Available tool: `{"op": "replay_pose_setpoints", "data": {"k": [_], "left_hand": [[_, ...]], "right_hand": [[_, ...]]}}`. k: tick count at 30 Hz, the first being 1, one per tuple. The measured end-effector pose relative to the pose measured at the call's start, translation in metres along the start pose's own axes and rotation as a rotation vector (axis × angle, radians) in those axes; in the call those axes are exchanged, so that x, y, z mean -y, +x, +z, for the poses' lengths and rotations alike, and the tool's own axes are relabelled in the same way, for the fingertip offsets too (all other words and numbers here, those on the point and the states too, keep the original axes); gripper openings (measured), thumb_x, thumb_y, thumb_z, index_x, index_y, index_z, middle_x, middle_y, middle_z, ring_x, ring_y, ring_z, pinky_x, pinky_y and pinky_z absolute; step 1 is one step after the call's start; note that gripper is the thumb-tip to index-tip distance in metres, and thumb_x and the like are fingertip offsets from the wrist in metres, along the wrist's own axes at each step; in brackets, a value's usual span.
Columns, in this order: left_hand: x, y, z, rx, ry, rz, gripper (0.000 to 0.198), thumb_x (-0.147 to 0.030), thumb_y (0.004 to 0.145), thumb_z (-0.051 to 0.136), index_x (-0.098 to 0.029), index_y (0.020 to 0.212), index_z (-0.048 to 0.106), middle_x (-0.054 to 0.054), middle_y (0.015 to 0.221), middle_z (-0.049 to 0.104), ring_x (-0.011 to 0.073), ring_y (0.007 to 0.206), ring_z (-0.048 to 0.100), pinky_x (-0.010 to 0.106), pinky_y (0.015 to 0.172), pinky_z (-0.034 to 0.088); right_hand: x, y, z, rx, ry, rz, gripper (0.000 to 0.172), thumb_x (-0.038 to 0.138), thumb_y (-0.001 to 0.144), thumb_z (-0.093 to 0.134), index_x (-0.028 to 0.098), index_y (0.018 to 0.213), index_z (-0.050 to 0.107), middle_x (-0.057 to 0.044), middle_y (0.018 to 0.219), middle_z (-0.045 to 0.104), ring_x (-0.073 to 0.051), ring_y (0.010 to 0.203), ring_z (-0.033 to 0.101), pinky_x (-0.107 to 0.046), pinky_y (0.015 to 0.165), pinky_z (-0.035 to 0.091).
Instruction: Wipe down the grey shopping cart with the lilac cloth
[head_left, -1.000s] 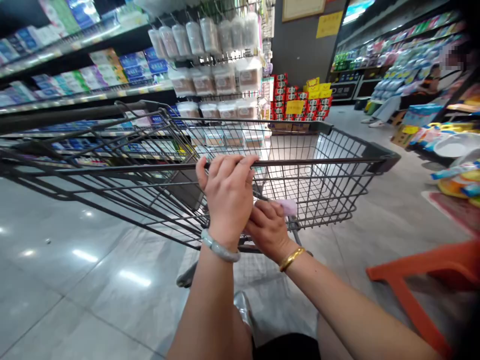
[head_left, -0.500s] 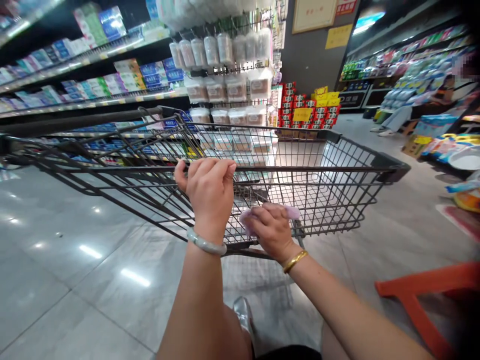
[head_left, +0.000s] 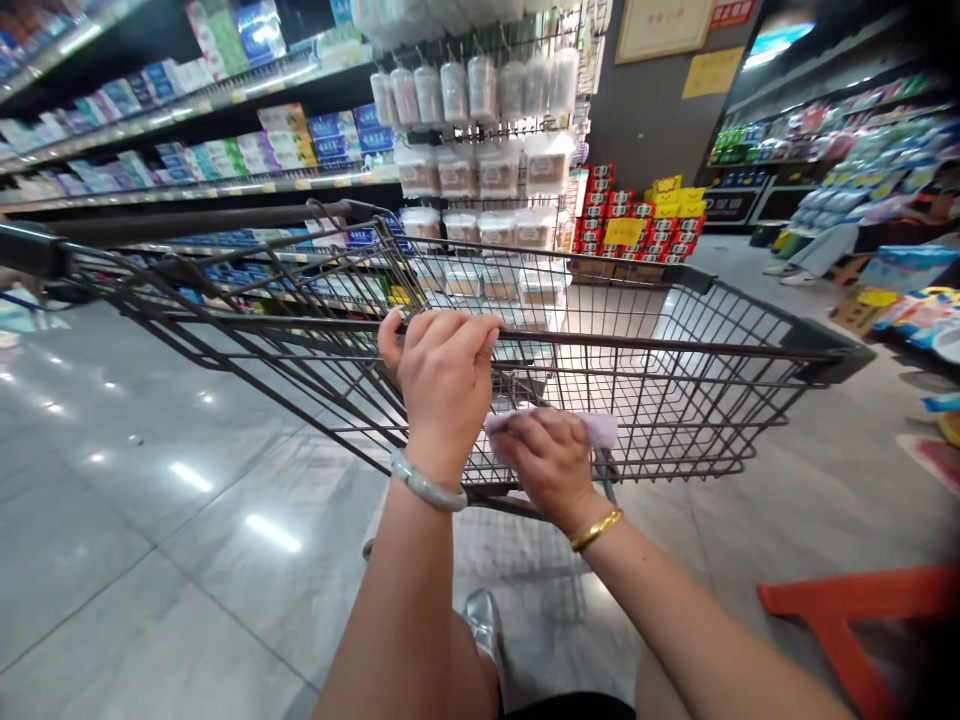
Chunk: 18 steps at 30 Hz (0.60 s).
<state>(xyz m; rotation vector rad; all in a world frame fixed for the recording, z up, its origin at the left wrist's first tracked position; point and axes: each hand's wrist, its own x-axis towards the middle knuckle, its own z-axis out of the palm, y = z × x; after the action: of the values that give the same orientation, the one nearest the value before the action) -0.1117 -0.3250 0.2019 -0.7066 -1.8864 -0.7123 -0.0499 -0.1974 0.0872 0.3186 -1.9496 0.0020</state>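
A dark wire shopping cart (head_left: 675,348) stands sideways in front of me, and nothing shows inside its basket. My left hand (head_left: 446,375), with a pale green bangle at the wrist, is closed over the near top rail. Lower and to the right, my right hand (head_left: 551,460), with a gold bracelet, presses a light purple cloth (head_left: 600,430) against the mesh of the near side. The cloth sticks out on both sides of the fingers.
Shelves of packaged goods (head_left: 285,140) run along the left. Red boxes (head_left: 600,210) are stacked behind the cart. An orange frame (head_left: 847,595) stands at lower right. A seated person's legs (head_left: 817,250) show at far right.
The cart, shelves and left hand appear shifted to the right in the view. My right hand has moved slightly right with the cloth, still against the mesh.
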Motion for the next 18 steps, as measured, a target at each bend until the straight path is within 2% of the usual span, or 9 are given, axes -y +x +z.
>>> {"op": "replay_pose_setpoints", "data": {"k": [3,6,9,14,18], "left_hand": [[-0.001,-0.001,0.0,0.001,-0.009,-0.009,0.022,-0.034,0.103,0.055,-0.035,0.098,0.076,-0.002,0.099,0.077,0.0213,0.106,0.062,0.05,0.119,0.018],[-0.002,-0.001,-0.002,0.02,-0.02,-0.019,0.021,-0.032,0.103,0.055,-0.035,0.098,0.076,-0.003,0.099,0.077,0.0221,0.107,0.062,0.051,0.119,0.018],[-0.002,-0.001,-0.002,0.022,-0.028,-0.014,0.023,-0.032,0.103,0.054,-0.036,0.098,0.076,-0.003,0.1,0.077,0.0221,0.107,0.062,0.051,0.119,0.018],[-0.002,0.0,-0.001,0.016,-0.055,-0.031,0.025,-0.036,0.103,0.052,-0.034,0.096,0.076,-0.001,0.097,0.075,0.0234,0.106,0.061,0.052,0.12,0.016],[-0.003,0.0,0.001,0.023,-0.056,-0.048,0.022,-0.04,0.102,0.055,-0.034,0.094,0.075,0.0,0.097,0.075,0.0255,0.108,0.06,0.054,0.12,0.015]], "right_hand": [[-0.004,0.004,-0.007,0.033,0.026,-0.02,0.008,0.023,0.094,0.068,0.029,0.098,0.072,0.002,0.105,0.074,-0.02,0.104,0.056,-0.039,0.091,0.04],[-0.016,0.019,-0.018,-0.06,0.024,0.121,0.018,0.021,0.092,0.068,0.033,0.106,0.073,-0.001,0.111,0.071,-0.024,0.109,0.055,-0.043,0.093,0.042],[-0.023,0.017,-0.019,-0.114,0.023,0.204,0.018,0.022,0.09,0.07,0.033,0.104,0.074,-0.002,0.109,0.07,-0.026,0.109,0.055,-0.044,0.092,0.042],[-0.027,-0.003,-0.019,0.016,-0.017,0.006,0.011,0.021,0.092,0.07,0.03,0.098,0.074,0.002,0.105,0.074,-0.021,0.104,0.058,-0.04,0.09,0.04],[-0.047,0.01,-0.035,-0.147,-0.009,0.187,0.009,0.032,0.088,0.076,0.03,0.097,0.075,-0.003,0.104,0.071,-0.024,0.105,0.058,-0.043,0.091,0.045]]}}
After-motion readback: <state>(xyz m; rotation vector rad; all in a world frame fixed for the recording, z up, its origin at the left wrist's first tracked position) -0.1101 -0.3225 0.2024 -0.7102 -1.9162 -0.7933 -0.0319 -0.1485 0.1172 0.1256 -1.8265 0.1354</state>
